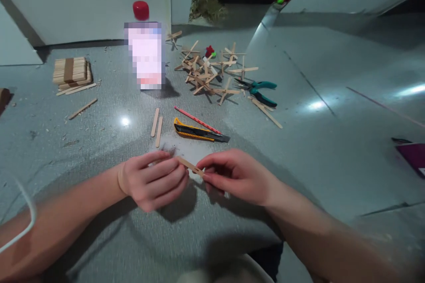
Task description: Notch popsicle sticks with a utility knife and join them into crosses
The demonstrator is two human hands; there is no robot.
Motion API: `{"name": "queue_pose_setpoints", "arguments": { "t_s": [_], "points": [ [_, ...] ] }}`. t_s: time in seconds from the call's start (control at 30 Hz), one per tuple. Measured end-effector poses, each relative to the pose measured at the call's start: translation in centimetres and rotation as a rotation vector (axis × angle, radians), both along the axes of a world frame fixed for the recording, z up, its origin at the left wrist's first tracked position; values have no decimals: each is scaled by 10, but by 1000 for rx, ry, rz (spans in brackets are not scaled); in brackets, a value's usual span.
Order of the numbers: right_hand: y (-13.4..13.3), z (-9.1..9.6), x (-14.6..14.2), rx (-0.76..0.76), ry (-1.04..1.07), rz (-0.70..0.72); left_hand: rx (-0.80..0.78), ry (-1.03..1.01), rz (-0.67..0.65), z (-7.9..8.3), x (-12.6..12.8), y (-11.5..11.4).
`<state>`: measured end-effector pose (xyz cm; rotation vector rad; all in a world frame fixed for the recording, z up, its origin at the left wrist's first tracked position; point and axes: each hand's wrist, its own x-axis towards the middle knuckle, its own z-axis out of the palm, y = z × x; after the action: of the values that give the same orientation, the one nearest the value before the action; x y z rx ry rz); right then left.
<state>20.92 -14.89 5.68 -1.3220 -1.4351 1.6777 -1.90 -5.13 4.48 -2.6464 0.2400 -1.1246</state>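
Note:
Between my two hands is a wooden craft stick (188,164) with a narrow slot near its right end. My left hand (157,181) has its fingers closed around the stick's left end. Thumb and fingers of my right hand (234,177) pinch the slotted end. Just beyond my hands lies a yellow and black utility knife (199,131) with its blade pointing right. A red patterned pencil (197,119) rests along the knife's far side. Two loose craft sticks (159,131) lie side by side to the left of the knife.
Farther off is a pile of joined stick pieces (202,73), with teal-handled pliers (262,90) at its right. A blurred-out bottle with a red cap (141,10) stands left of the pile. Bundled craft sticks (71,72) sit far left. A white cable (29,208) crosses the lower left.

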Motion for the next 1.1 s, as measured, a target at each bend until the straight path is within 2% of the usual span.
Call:
{"name": "queue_pose_setpoints", "arguments": {
  "t_s": [0.13,0.27,0.47,0.7,0.9,1.03,1.1],
  "points": [
    [0,2,-4,63,-37,-100,-182,-46,60,-3,5,-3],
    [-1,2,-3,146,-79,-131,-268,22,64,0,8,-2],
    [-3,-2,-5,210,-178,-115,-306,49,61,2,9,-3],
    [-5,-3,-7,368,-282,-101,-370,115,67,-6,8,-8],
    [-8,-6,-10,484,-344,-123,-409,78,66,-12,11,-11],
    [-10,-7,-13,528,-322,-146,-407,80,68,-13,12,-12],
    [-9,-9,-14,502,-264,-152,-401,77,72,-13,12,-12]
  ]
}}
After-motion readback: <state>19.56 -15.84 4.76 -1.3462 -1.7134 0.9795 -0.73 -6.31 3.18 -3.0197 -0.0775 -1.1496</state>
